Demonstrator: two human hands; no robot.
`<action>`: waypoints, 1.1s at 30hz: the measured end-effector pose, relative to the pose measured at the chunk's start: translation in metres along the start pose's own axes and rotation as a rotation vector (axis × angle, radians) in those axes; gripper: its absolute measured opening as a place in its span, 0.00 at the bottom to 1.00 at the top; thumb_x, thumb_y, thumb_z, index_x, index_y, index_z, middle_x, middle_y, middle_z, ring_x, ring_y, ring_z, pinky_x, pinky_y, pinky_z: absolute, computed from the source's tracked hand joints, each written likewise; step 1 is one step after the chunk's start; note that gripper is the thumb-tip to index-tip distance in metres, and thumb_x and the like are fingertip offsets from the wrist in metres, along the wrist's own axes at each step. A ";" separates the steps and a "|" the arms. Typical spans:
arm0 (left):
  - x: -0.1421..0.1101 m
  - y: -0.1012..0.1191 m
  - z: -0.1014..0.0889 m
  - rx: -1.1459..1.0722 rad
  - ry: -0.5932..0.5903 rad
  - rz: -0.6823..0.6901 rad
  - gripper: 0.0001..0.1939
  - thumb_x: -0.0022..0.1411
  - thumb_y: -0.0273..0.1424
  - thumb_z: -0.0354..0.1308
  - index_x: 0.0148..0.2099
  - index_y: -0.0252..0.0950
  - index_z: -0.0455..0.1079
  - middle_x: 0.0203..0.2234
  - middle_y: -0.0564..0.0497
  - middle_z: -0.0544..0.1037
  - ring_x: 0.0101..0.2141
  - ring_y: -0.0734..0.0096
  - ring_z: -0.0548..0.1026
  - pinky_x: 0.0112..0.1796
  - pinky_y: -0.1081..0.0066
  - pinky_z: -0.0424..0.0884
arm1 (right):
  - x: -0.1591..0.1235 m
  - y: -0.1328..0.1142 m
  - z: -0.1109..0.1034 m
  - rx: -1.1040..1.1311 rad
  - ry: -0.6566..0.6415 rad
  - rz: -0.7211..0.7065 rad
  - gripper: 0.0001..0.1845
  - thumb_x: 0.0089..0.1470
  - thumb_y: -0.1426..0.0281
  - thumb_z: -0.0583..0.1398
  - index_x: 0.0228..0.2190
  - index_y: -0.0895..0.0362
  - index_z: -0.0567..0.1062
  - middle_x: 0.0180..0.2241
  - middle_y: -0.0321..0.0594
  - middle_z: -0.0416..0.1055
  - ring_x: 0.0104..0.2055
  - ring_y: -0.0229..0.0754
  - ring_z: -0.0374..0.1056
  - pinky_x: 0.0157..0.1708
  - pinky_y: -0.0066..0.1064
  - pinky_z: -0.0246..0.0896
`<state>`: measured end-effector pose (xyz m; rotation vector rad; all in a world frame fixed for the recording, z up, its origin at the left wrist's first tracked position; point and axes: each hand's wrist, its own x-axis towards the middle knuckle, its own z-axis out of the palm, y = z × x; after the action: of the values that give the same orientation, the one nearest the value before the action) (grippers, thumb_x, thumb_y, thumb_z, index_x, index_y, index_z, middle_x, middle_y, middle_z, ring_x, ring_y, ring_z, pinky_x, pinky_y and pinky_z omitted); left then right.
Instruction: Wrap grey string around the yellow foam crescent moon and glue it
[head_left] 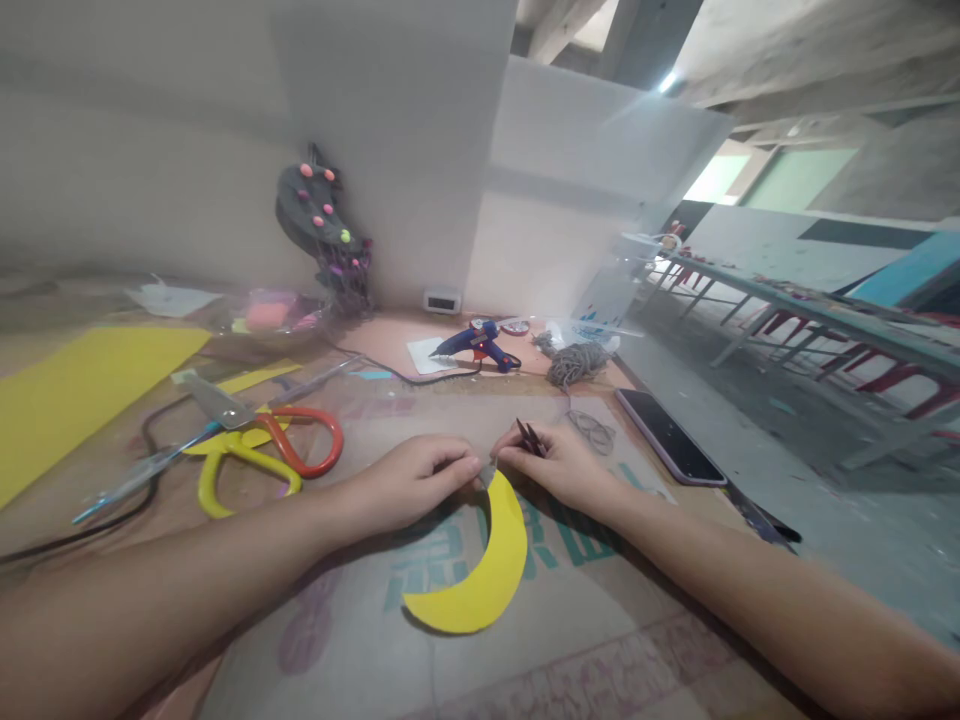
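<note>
A yellow paper crescent [506, 560] hangs or stands with its upper tip between my two hands, over a printed cardboard sheet [360, 640]. My left hand [424, 480] is closed in a pinch beside that tip, on what looks like a thin grey strand of yarn. Close by on the other side, my right hand [562, 465] is closed too, thumb and forefinger near the tip. A dark two-pointed tool [531, 438], tweezers or small snips, sticks out of its grip. From a grey yarn bundle [577, 362], a loose strand runs down behind my right hand.
A blue glue gun [472, 342] lies at the back on a white card. Left are large scissors [277, 440] and a yellow sheet [90, 390]. A phone [667, 435] lies along the right edge. A dark crescent decorated with coloured balls [311, 205] is against the wall.
</note>
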<state>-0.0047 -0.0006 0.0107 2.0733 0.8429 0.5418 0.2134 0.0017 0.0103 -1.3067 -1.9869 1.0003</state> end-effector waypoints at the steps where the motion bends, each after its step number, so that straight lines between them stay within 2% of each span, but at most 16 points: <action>1: 0.000 0.001 0.000 0.007 0.000 0.006 0.19 0.68 0.40 0.43 0.31 0.34 0.66 0.27 0.52 0.71 0.31 0.71 0.70 0.35 0.73 0.65 | 0.000 0.000 0.000 -0.001 0.004 -0.006 0.11 0.54 0.64 0.59 0.30 0.60 0.76 0.24 0.35 0.71 0.27 0.35 0.63 0.27 0.26 0.57; 5: 0.000 0.001 0.000 -0.018 -0.011 0.014 0.18 0.68 0.39 0.43 0.32 0.35 0.66 0.27 0.52 0.71 0.31 0.71 0.70 0.34 0.73 0.65 | 0.000 -0.001 0.002 -0.042 0.010 -0.037 0.09 0.54 0.66 0.58 0.29 0.59 0.75 0.24 0.34 0.68 0.28 0.35 0.63 0.28 0.26 0.57; 8: 0.001 -0.001 0.001 -0.037 0.009 -0.002 0.19 0.68 0.41 0.43 0.32 0.35 0.67 0.27 0.52 0.71 0.31 0.71 0.70 0.34 0.73 0.65 | 0.001 -0.002 0.003 -0.085 0.040 -0.091 0.08 0.53 0.66 0.59 0.32 0.58 0.75 0.29 0.36 0.67 0.30 0.36 0.63 0.30 0.27 0.58; 12: 0.001 -0.006 0.003 -0.087 0.112 -0.055 0.21 0.67 0.44 0.44 0.32 0.34 0.69 0.27 0.52 0.75 0.30 0.70 0.71 0.32 0.73 0.65 | -0.001 0.000 -0.001 -0.176 0.200 -0.166 0.15 0.54 0.65 0.58 0.43 0.56 0.73 0.34 0.38 0.63 0.31 0.37 0.61 0.31 0.28 0.58; 15: 0.001 -0.007 0.005 -0.136 0.193 -0.098 0.22 0.66 0.44 0.45 0.31 0.34 0.69 0.24 0.52 0.74 0.26 0.72 0.70 0.28 0.74 0.64 | -0.006 0.001 -0.004 -0.160 0.308 -0.162 0.13 0.57 0.62 0.56 0.40 0.57 0.72 0.31 0.37 0.65 0.29 0.37 0.61 0.29 0.28 0.57; 17: 0.001 -0.006 0.005 -0.158 0.232 -0.111 0.21 0.66 0.44 0.45 0.31 0.35 0.69 0.22 0.54 0.72 0.24 0.73 0.68 0.25 0.74 0.62 | -0.010 -0.001 -0.004 -0.130 0.278 -0.135 0.11 0.57 0.62 0.55 0.34 0.57 0.71 0.28 0.36 0.66 0.27 0.36 0.60 0.26 0.27 0.56; 21: 0.001 -0.003 0.003 -0.166 0.273 -0.115 0.20 0.66 0.43 0.45 0.29 0.35 0.67 0.20 0.54 0.71 0.23 0.73 0.67 0.24 0.75 0.61 | -0.014 -0.006 0.000 -0.169 0.065 -0.102 0.09 0.54 0.64 0.57 0.28 0.57 0.71 0.24 0.35 0.67 0.25 0.35 0.60 0.25 0.26 0.54; 24: 0.001 -0.002 0.002 -0.137 0.289 -0.101 0.20 0.67 0.42 0.45 0.29 0.35 0.67 0.21 0.55 0.71 0.24 0.73 0.68 0.25 0.75 0.61 | -0.013 -0.006 0.003 -0.085 -0.022 -0.015 0.14 0.54 0.61 0.57 0.23 0.57 0.69 0.20 0.33 0.63 0.23 0.34 0.58 0.23 0.26 0.51; 27: -0.001 -0.002 0.002 -0.119 0.291 -0.055 0.18 0.66 0.42 0.47 0.34 0.35 0.69 0.27 0.53 0.75 0.28 0.72 0.71 0.28 0.74 0.64 | -0.012 -0.005 0.004 0.154 -0.063 0.087 0.21 0.52 0.52 0.58 0.22 0.56 0.65 0.18 0.30 0.58 0.20 0.32 0.54 0.21 0.26 0.48; 29: -0.002 -0.002 0.002 -0.120 0.302 -0.026 0.15 0.65 0.43 0.50 0.39 0.36 0.69 0.31 0.52 0.77 0.32 0.70 0.73 0.31 0.73 0.66 | -0.012 -0.004 0.004 0.257 -0.073 0.104 0.24 0.49 0.48 0.60 0.23 0.56 0.65 0.19 0.29 0.57 0.20 0.31 0.52 0.20 0.26 0.47; 33: -0.003 0.001 0.003 -0.082 0.301 -0.023 0.14 0.63 0.41 0.54 0.42 0.36 0.70 0.33 0.52 0.78 0.34 0.69 0.75 0.36 0.71 0.68 | -0.013 -0.007 0.004 0.273 -0.070 0.111 0.26 0.48 0.46 0.60 0.23 0.57 0.65 0.19 0.30 0.56 0.21 0.31 0.51 0.21 0.26 0.47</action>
<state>-0.0047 -0.0046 0.0092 1.9328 0.9968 0.8762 0.2119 -0.0127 0.0130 -1.2547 -1.7667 1.3341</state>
